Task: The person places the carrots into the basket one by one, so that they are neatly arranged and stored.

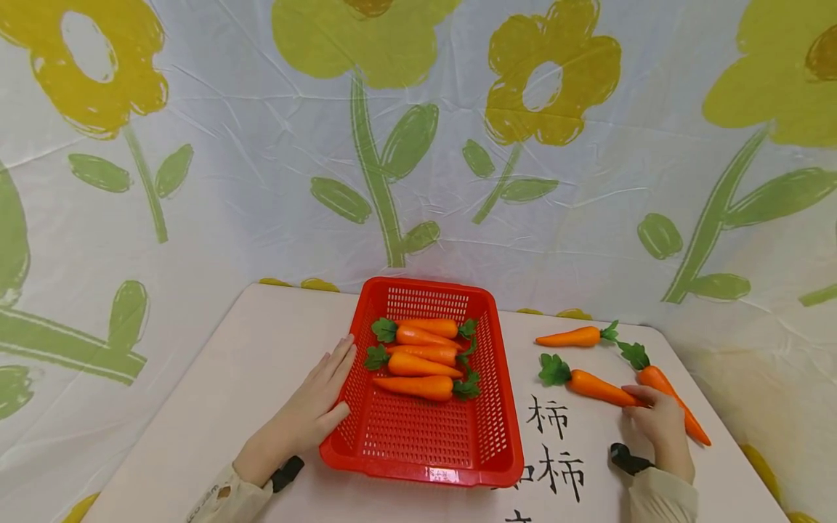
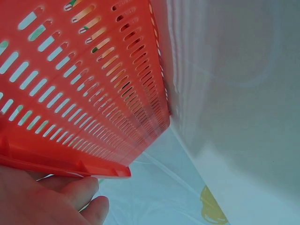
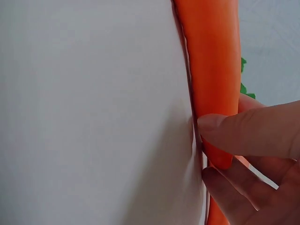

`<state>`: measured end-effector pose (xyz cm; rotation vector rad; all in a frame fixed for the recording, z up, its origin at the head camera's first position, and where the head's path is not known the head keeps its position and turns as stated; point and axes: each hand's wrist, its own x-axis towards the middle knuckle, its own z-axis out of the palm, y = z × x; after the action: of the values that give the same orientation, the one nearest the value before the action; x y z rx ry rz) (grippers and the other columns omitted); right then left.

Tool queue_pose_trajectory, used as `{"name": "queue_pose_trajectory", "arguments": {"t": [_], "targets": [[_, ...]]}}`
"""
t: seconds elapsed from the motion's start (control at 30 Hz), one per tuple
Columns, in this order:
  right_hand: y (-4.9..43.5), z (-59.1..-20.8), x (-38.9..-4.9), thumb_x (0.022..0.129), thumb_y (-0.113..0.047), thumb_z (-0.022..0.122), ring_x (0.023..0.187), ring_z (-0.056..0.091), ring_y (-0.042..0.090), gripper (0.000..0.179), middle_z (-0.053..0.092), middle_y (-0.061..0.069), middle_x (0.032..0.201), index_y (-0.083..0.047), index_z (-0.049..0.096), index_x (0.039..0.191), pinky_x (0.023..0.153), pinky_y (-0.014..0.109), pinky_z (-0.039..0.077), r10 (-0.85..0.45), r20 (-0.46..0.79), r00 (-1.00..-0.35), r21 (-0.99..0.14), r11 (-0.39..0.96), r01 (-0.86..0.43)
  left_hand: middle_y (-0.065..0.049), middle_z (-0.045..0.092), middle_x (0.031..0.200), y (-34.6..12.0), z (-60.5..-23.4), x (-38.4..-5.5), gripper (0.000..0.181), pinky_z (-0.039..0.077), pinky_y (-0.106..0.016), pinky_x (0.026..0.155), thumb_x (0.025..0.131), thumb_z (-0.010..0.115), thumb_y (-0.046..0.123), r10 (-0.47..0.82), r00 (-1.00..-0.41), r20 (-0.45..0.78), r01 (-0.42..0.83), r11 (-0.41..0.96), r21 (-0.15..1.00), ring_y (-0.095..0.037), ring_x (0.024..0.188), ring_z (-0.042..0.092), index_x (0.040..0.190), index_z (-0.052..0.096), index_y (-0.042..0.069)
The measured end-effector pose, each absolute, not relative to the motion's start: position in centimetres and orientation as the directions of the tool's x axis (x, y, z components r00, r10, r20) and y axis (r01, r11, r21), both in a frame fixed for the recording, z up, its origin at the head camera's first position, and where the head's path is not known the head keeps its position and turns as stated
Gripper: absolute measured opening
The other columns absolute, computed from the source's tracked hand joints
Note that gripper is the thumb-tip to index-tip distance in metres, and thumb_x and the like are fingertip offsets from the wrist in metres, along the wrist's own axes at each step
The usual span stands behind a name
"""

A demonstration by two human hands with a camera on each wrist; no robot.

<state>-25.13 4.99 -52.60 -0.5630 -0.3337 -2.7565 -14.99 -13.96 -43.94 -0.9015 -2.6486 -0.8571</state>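
Note:
A red plastic basket (image 1: 418, 476) with slotted walls holds several orange carrots (image 1: 418, 387) with green leafy tops. My left hand (image 1: 314, 407) rests against the basket's left rim, fingers extended along it and thumb apart. The left wrist view shows its fingertips right at the red rim (image 2: 65, 171). To the right of the basket, my right hand (image 1: 659, 421) pinches a carrot (image 1: 598, 388) near its pointed end, the leaves toward the basket. Seen from the right wrist, the thumb lies across that carrot (image 3: 211, 61), with other fingers behind and under its tip.
One loose carrot (image 1: 572, 337) lies on the table (image 1: 261, 349) farther back. Another carrot (image 1: 676, 396) lies close beside my right hand, near the table's right edge. Black characters (image 1: 559, 472) mark the tabletop. A flower-printed cloth (image 1: 445, 160) hangs behind the table.

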Motion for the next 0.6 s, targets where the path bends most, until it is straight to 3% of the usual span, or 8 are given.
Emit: {"name": "queue_pose_trajectory", "arguments": {"t": [0.17,0.6], "targets": [[5.07,-52.60,-24.95,0.090,-0.076,0.026,0.116,0.054,-0.009,0.075,0.064,-0.027,0.120,-0.041,0.021,0.156,0.121,0.047,0.001,-0.255,0.429,-0.866,0.112,-0.937,0.332,-0.018,0.012,0.164,-14.01,-44.07,-15.02,0.076,0.018,-0.056,0.116,0.084,0.049,0.007,0.489,-0.785,0.380,0.619,0.640,0.456,-0.036,0.149,0.016,0.154,0.021,-0.008],[4.53,-52.67,-25.23,0.094,-0.068,0.030,0.104,0.054,-0.019,0.059,0.065,-0.032,0.108,-0.048,0.028,0.150,0.121,0.033,0.005,-0.239,0.454,-0.859,0.209,-0.908,0.363,-0.017,0.010,0.165,-14.06,-43.89,-15.01,0.075,0.015,-0.053,0.119,0.086,0.047,0.008,0.500,-0.787,0.361,0.617,0.644,0.451,-0.035,0.150,0.014,0.154,0.019,-0.008]]}}
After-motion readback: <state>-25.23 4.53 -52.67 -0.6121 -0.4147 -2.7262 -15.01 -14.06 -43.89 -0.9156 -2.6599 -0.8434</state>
